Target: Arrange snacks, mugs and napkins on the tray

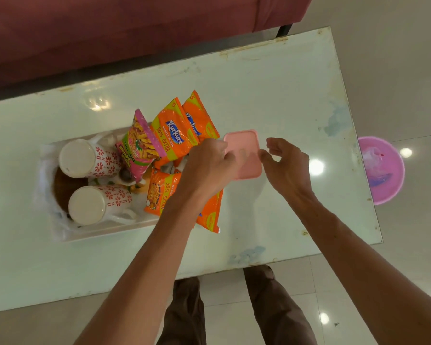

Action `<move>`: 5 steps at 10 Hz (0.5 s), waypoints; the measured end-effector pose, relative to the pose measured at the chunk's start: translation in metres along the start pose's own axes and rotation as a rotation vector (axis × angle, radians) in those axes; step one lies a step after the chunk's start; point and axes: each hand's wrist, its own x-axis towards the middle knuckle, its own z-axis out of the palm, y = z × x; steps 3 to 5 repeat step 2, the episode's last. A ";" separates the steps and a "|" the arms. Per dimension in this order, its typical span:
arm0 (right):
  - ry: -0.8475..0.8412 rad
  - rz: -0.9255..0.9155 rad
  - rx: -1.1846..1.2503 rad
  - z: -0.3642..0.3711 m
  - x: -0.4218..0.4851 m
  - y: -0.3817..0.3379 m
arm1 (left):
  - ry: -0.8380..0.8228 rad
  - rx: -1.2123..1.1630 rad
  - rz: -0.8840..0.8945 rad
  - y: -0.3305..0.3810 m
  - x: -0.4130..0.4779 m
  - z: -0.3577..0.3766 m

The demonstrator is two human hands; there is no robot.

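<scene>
A clear rectangular tray [105, 233] on the glass table [271, 78] holds two white mugs with red flowers, one [90, 158] behind the other [100, 202], both lying on their sides. White napkin-like paper [46, 168] lines the tray's left end. Orange Kurkure packets [174, 135] and a pink-green packet [139, 145] lean at the tray's right end, and another orange packet [159, 192] lies flat below them. A pink square box [244, 140] sits just right of the packets. My left hand [207, 165] reaches over the packets, its fingers on the box's left side. My right hand [286, 165] hovers at its right edge, fingers spread.
A brown round piece [65, 188] lies under the mugs in the tray. A maroon sofa [135, 28] runs along the table's far side. A pink tub [383, 170] stands on the floor past the table's right end. My legs [271, 307] are at the near edge.
</scene>
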 end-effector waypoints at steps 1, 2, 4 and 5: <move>-0.006 -0.104 -0.087 0.001 -0.013 -0.005 | 0.058 0.000 0.199 -0.013 -0.015 -0.005; 0.008 -0.266 -0.235 0.003 -0.028 -0.020 | 0.191 0.202 0.345 -0.033 -0.027 -0.012; 0.008 -0.266 -0.235 0.003 -0.028 -0.020 | 0.191 0.202 0.345 -0.033 -0.027 -0.012; 0.008 -0.266 -0.235 0.003 -0.028 -0.020 | 0.191 0.202 0.345 -0.033 -0.027 -0.012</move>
